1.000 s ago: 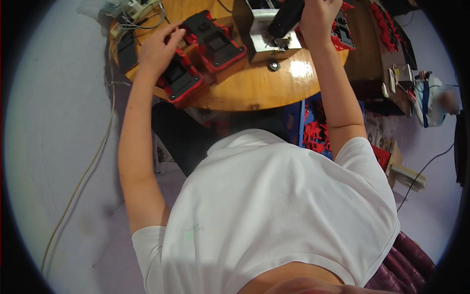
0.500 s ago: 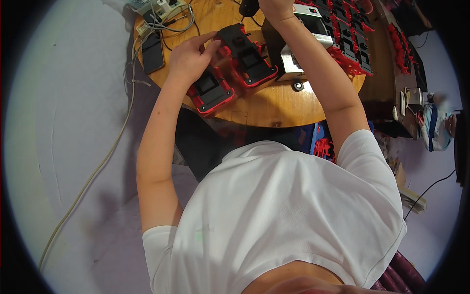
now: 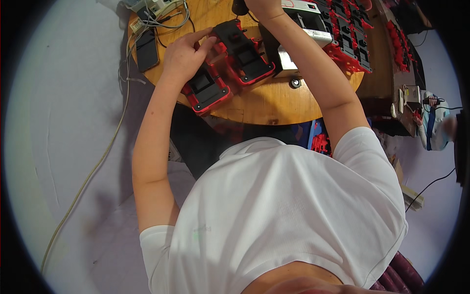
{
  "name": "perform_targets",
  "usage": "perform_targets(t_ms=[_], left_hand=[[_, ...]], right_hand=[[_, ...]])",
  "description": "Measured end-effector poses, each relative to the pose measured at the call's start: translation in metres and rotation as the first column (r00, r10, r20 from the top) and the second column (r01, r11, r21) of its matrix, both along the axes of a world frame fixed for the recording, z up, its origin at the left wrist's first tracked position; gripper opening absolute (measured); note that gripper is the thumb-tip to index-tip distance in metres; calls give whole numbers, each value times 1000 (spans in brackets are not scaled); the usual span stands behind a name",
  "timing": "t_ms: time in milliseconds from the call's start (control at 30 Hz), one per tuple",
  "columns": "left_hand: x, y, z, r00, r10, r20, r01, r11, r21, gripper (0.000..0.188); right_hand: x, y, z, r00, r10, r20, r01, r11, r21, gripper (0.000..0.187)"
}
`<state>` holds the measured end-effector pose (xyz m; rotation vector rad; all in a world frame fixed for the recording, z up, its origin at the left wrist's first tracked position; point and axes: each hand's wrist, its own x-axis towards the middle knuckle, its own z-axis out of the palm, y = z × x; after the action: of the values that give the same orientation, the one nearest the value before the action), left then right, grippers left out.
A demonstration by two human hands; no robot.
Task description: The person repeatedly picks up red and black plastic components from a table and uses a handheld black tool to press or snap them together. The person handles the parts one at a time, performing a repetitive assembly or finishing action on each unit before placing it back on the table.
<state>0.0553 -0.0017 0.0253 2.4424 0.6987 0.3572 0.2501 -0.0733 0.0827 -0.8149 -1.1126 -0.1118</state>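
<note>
Red-and-black housing (image 3: pixel 248 60) lies just beside the left hand (image 3: pixel 185 56).

red-and-black housing (image 3: pixel 240 48), slanted, beside second housing (image 3: pixel 210 93), black driver (image 3: pixel 239 7) at first's far end

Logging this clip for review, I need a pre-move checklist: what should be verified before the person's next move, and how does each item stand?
1. Left hand at the work: ok, fingertips by the left edge of the right red-and-black housing; firmness of hold unclear.
2. Right hand and black screwdriver fully in view: not ok, the picture's top edge cuts both.
3. Screwdriver tip seated in a screw: cannot tell, too small.
4. Smartphone clear of the housings: ok, it lies apart, to their left.
5. Small round black part clear of the housings: ok, apart on the wooden table.
</note>
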Motion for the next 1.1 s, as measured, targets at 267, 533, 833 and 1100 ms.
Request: perform_targets(t_ms=[267,533,833,1100], left_hand=[[-4,2,-19,963,-65,261,40,994,100,44],[0,10,-22,983,-58,176,40,994,104,41],[1,10,-24,984,-54,168,32,991,132,45],[-3,9,-27,984,6,178,-41,980,193,47]], right_hand=[[3,-98,30,1000,-3,-26,2,1000,-31,24],[14,-172,-19,966,-243,86,250,965,-76,39],[7,-173,-21,956,-287,-67,260,930,-261,33],[-17,-90,27,991,-66,-120,64,998,-17,32]])
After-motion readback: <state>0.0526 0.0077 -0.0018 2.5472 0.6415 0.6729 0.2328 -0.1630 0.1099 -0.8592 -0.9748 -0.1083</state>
